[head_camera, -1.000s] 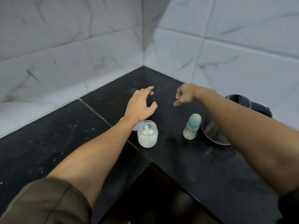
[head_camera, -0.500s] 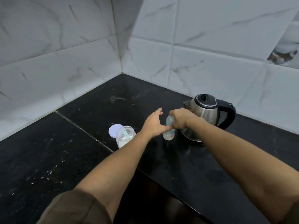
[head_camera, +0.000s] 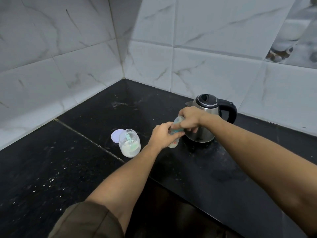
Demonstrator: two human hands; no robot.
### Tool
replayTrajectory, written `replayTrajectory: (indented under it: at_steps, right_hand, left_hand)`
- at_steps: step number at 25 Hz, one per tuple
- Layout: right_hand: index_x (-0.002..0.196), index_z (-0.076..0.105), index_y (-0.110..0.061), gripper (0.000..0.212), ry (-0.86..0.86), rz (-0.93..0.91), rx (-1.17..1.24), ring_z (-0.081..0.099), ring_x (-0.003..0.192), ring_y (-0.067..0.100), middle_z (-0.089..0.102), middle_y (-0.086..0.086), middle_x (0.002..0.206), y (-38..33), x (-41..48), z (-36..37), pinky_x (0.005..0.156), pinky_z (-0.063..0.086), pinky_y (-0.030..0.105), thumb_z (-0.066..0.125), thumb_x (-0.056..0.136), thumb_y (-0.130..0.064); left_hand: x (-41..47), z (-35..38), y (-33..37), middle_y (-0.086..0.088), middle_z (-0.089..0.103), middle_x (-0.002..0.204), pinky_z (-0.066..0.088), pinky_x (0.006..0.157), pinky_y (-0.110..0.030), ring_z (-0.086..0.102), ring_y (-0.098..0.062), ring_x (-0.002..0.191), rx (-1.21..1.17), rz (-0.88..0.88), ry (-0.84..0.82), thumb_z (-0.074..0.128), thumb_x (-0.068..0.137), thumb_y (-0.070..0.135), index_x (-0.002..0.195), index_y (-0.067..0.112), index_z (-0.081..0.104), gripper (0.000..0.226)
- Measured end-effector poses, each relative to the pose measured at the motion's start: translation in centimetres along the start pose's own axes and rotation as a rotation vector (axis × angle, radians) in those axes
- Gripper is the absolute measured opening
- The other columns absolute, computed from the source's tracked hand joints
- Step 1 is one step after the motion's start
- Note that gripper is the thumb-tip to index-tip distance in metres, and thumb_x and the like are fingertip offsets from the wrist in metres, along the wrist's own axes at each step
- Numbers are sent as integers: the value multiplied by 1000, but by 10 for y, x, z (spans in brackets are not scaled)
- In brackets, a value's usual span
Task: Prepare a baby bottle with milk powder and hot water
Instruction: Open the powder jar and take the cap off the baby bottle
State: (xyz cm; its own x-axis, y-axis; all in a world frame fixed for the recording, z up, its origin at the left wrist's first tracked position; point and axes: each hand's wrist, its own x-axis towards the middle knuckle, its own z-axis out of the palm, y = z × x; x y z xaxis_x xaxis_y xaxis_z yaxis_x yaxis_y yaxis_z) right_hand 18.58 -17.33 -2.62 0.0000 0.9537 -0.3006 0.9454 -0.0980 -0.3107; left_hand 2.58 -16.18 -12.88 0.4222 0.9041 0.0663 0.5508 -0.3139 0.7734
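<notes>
A small baby bottle (head_camera: 173,144) with a teal cap stands on the black counter (head_camera: 72,162), in front of a steel kettle (head_camera: 204,133). My left hand (head_camera: 162,137) grips the bottle's body. My right hand (head_camera: 189,118) closes around the bottle's cap from above. To the left stands an open clear jar of white milk powder (head_camera: 129,143) with a pale green scoop inside. Its lilac lid (head_camera: 115,135) lies flat behind it.
The counter runs into a corner of white marble-look wall tiles (head_camera: 85,69). The kettle has a black lid and handle (head_camera: 229,109). The counter's front edge cuts inward near my arms, with a dark gap below.
Both hands came from the empty corner onto the bottle: the left now wraps its body, the right grips the cap. The view has shifted right, and the kettle is fully in sight.
</notes>
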Motion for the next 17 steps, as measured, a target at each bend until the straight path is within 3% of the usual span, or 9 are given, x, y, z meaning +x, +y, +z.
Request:
replayTrajectory:
  at_steps: [4,5,7,9,12,17]
  right_hand:
    - [103,70,-19,29,-22,-109,-66,66,45,12,75,5,81,3,-10,0,52,57,27,83,83,-36]
    - [105,70,-21,28,-22,-144,-77,67,50,14,75,4,87,2,-13,-5,59,60,30,84,82,-30]
    - [113,69,-27,35,47,-211,-82,72,79,19,72,-2,102,1,-19,-21,79,60,35,84,81,-26]
    - [121,68,-25,40,118,-193,-9,66,98,19,68,-4,111,6,-25,-34,78,56,31,82,84,-26]
    - [121,62,-21,38,-6,-40,0,74,87,25,69,4,108,17,-33,-20,52,57,26,74,84,-19]
    - [119,59,-19,42,-142,114,-173,76,68,29,64,11,107,45,-42,38,66,67,42,70,78,-14]
  left_hand:
    - [-9,0,5,9,77,95,61,87,-40,71,-9,91,31,4,-12,84,82,53,113,22,74,44]
    - [-12,0,5,9,76,94,60,88,-40,71,-9,91,44,0,-10,84,81,53,113,23,75,44]
    - [-17,-1,-3,10,76,101,58,93,-40,69,-9,96,86,-25,-16,85,80,54,119,25,74,50]
    - [-23,0,-11,10,75,112,57,99,-40,69,-9,105,38,-84,9,86,79,55,128,24,69,59]
    - [-23,-1,-8,9,74,114,57,99,-41,69,-9,106,-42,-115,88,85,79,56,128,24,67,62]
    - [-19,0,-4,7,73,114,56,98,-42,68,-13,106,15,-132,150,79,85,56,126,23,66,55]
